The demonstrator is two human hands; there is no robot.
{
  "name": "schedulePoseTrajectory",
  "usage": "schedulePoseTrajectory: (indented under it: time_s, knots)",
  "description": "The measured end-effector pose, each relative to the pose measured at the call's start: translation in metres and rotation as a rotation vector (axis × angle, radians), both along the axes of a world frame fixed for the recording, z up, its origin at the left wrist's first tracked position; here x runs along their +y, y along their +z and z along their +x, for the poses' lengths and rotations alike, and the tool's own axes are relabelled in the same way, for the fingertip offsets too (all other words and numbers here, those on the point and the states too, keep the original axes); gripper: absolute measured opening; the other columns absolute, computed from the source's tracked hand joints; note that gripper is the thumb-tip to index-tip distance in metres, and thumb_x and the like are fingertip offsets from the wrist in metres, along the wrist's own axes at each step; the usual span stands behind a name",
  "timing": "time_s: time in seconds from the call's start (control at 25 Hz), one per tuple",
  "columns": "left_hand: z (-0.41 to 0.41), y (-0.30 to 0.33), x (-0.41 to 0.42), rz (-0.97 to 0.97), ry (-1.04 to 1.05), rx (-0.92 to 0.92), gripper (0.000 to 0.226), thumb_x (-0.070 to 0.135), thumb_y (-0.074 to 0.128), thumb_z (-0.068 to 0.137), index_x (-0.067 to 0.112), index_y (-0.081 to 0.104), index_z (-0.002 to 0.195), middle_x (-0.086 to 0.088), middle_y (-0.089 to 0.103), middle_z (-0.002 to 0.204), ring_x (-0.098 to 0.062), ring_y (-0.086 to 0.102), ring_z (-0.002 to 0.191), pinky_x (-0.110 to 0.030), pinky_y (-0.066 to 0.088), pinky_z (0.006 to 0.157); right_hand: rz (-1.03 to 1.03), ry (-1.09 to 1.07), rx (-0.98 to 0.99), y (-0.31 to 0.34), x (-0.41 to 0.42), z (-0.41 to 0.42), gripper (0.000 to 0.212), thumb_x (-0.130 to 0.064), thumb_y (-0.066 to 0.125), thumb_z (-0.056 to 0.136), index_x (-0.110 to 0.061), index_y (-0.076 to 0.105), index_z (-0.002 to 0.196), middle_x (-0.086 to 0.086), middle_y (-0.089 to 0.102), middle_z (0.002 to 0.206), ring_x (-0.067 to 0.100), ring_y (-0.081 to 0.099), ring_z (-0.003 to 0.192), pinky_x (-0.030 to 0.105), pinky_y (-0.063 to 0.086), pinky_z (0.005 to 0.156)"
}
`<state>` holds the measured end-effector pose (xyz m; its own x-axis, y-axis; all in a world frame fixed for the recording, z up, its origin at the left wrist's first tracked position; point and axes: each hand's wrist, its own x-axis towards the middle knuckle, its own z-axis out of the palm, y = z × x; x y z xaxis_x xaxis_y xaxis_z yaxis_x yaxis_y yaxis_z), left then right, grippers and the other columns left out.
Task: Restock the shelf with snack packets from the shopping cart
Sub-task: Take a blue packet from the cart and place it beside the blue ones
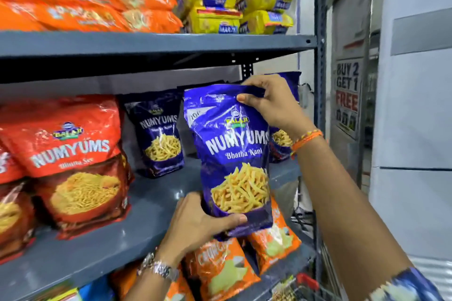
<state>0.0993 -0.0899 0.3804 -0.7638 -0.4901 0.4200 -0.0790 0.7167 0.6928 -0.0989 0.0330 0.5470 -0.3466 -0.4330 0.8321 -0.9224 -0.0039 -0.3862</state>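
I hold a blue Numyums snack packet (232, 151) upright in front of the middle shelf (102, 247). My right hand (271, 102) pinches its top edge. Under it, my left hand (198, 222) cups the bottom, thumb across the front. Two more blue Numyums packets stand at the back of the shelf, one (159, 134) to the left and one (281, 139) partly hidden behind my right wrist. The shopping cart (303, 286) shows only as a red handle and wire at the bottom right.
Red Numyums packets (73, 159) fill the shelf's left side. Orange chip packets (220, 266) lie below the held packet. The top shelf carries orange packs (85, 7) and yellow biscuit packs (220, 2). A grey upright post (319, 80) bounds the shelf on the right, beside a glass door with a sign.
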Motion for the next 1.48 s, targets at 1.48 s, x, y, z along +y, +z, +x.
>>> schedulePoseTrajectory:
  time_s: [1.48]
  knots:
    - [-0.16,0.028,-0.102,0.226,0.272,-0.055,0.084,0.067,0.091,0.035,0.021,0.076,0.104,-0.001,0.079,0.104,-0.021,0.072,0.101,-0.031,0.058,0.082,0.172,-0.495,0.319,0.0,-0.111,-0.067,0.048,-0.012,0.06,0.091,-0.02,0.053,0.138,0.005,0.067,0.128,0.026,0.059,0.124,0.055,0.019,0.119]
